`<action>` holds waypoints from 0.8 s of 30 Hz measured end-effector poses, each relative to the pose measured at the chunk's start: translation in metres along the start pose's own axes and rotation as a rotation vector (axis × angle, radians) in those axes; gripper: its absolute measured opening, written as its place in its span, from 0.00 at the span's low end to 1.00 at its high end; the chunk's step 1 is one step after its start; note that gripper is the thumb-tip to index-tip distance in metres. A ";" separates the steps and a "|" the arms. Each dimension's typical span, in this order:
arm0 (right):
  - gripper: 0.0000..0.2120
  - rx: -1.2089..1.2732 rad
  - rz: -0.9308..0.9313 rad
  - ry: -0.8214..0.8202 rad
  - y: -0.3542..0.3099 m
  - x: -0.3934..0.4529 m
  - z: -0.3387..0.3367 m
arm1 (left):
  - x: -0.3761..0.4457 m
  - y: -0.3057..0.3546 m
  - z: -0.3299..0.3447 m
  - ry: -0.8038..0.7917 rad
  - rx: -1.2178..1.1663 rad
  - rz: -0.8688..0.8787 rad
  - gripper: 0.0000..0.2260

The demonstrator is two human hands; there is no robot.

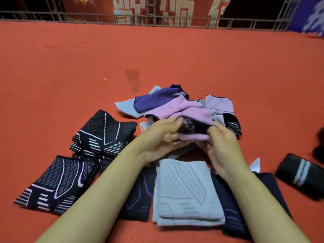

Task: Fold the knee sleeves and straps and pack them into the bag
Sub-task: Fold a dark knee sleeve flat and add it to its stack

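Observation:
A pink knee sleeve (189,113) lies on top of a loose pile with a purple sleeve (154,100) and a pale lilac one (220,106). My left hand (161,135) and my right hand (222,146) both grip the pink sleeve's near edge, fingers curled into its fabric. Below my hands lies a folded light grey sleeve (185,193) on dark navy sleeves (138,195). To the left sit folded black sleeves with white lines (103,132) and another black patterned one (57,183). No bag can be made out.
Everything lies on a red cloth surface (157,53). A black rolled item with pale stripes (299,174) rests at the right, with a dark object (320,148) at the right edge. A metal railing (157,18) and banners run along the far side.

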State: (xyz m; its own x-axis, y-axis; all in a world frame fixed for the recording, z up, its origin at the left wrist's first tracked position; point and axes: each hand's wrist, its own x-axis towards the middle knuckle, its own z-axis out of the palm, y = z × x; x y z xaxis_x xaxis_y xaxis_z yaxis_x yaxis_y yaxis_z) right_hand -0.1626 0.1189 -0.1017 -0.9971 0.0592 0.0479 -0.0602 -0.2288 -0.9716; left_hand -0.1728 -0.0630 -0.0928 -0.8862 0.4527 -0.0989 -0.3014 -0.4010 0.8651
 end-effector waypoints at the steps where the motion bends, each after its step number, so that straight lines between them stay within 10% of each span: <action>1: 0.13 0.182 0.110 -0.032 -0.002 0.000 0.001 | -0.001 0.005 -0.001 -0.021 -0.199 -0.059 0.08; 7: 0.19 0.542 0.317 -0.225 -0.004 -0.004 0.010 | 0.004 0.013 -0.010 -0.175 -0.331 -0.002 0.28; 15: 0.27 0.217 0.187 -0.371 -0.014 -0.006 -0.007 | -0.002 0.008 -0.003 0.249 0.954 0.360 0.03; 19: 0.14 -0.268 0.023 -0.310 -0.020 -0.007 -0.012 | -0.002 0.006 0.001 0.270 0.646 0.213 0.17; 24: 0.13 -0.722 -0.124 0.070 -0.006 0.004 -0.018 | -0.017 0.003 0.018 -0.183 0.446 0.103 0.12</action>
State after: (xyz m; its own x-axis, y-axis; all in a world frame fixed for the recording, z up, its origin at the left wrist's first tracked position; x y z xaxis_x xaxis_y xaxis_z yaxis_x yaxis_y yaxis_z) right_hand -0.1656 0.1385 -0.0995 -0.9783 0.1102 0.1754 -0.1023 0.4791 -0.8718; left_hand -0.1518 -0.0577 -0.0795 -0.8150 0.5771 0.0518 0.0003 -0.0890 0.9960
